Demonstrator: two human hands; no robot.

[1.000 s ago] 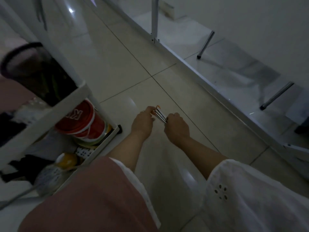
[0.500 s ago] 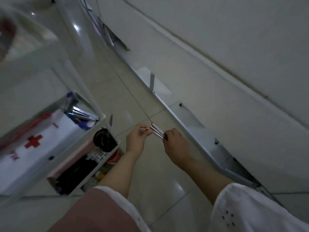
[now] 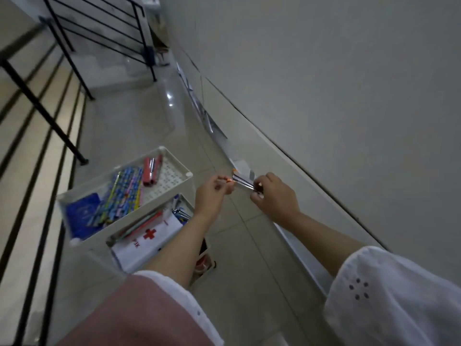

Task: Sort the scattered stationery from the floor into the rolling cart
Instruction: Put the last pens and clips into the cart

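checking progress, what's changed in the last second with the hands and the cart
The view rose from floor level: the cart's top tray with its stationery now shows. Both hands came up beside it. Unchanged: the right hand and left hand still hold the bundle of pens between them; nothing released.

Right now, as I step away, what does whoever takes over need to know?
Right hand: grip shut on a small bundle of pens.
Left hand: pinching the bundle's orange-tipped end.
Both are in the air beside the rolling cart.
Done: the top tray already holds patterned pencils, red items and a blue booklet; the tier below holds a red-cross pouch.
Left: put the bundle in the cart. The floor in view shows no more stationery.
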